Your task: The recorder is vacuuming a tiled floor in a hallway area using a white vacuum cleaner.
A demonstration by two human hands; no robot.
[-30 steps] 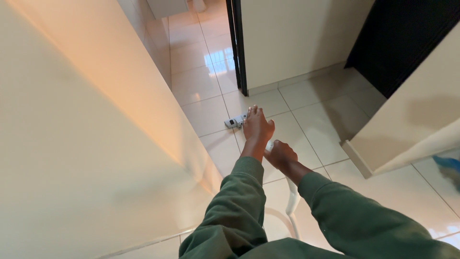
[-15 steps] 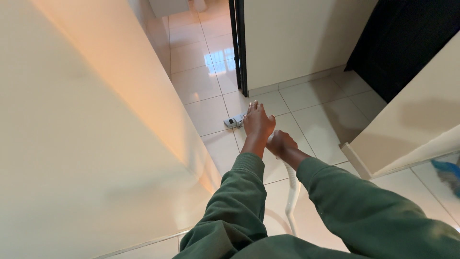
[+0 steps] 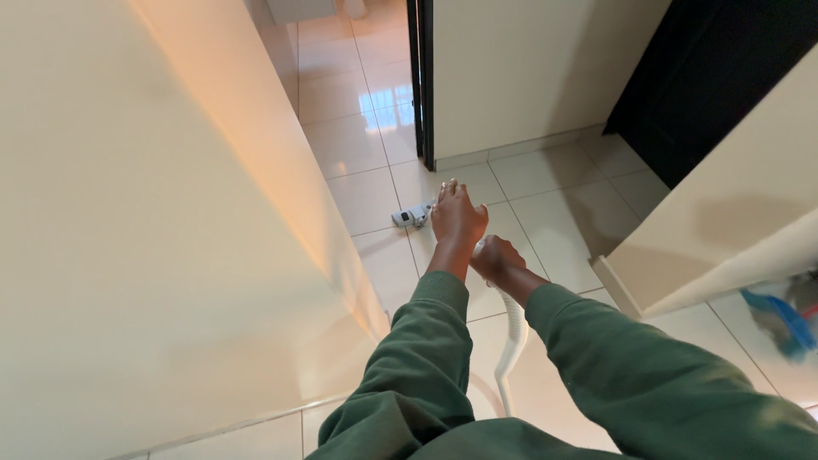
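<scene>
Little shifted: right hand [image 3: 497,259] clenches white handle [image 3: 512,336] (left hand [image 3: 457,218] flat, beside).

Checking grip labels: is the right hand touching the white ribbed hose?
Touching. The head view shows the right hand closed round the top of the white ribbed hose, which runs down out of the fist with no gap.

Both hands edge forward: the left hand [image 3: 457,219] slides further along the white handle [image 3: 509,336], the right hand [image 3: 497,258] follows just behind, and the grey head [image 3: 410,216] creeps ahead across the floor [image 3: 545,204].
</scene>
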